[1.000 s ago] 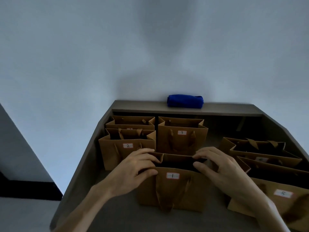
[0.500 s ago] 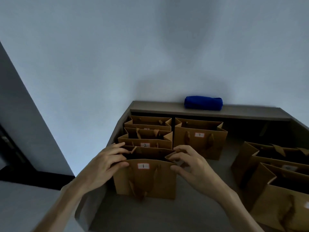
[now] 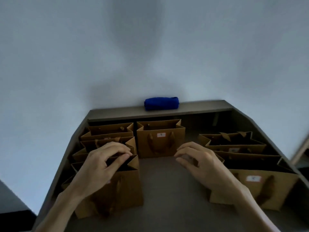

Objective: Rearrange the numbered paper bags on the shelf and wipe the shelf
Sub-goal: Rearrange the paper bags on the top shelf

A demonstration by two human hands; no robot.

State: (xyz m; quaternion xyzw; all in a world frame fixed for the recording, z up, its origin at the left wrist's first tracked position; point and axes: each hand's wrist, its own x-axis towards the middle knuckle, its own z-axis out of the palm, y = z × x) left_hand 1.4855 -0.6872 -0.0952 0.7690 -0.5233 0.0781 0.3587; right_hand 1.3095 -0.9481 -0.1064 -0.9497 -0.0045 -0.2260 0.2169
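Note:
Brown paper bags stand on a dark grey shelf (image 3: pixel 167 190). My left hand (image 3: pixel 107 164) grips the top rim of the front-left bag (image 3: pixel 123 190); my wrist hides its label. Two more bags (image 3: pixel 108 131) stand in a column right behind it. A bag labelled 7 (image 3: pixel 160 141) stands at the back centre. My right hand (image 3: pixel 199 161) hovers over the shelf's middle with fingers apart and curled, holding nothing. A rolled blue cloth (image 3: pixel 161 103) lies on the back ledge.
Three bags line up on the right, the nearest (image 3: pixel 267 186) bearing a white label that looks like 5. A raised ledge (image 3: pixel 200 108) runs along the back against a pale wall. The shelf's left edge drops off to the floor.
The bag labelled 1 has moved left to the front of the left column. My right hand has let go of it and drawn off to the right.

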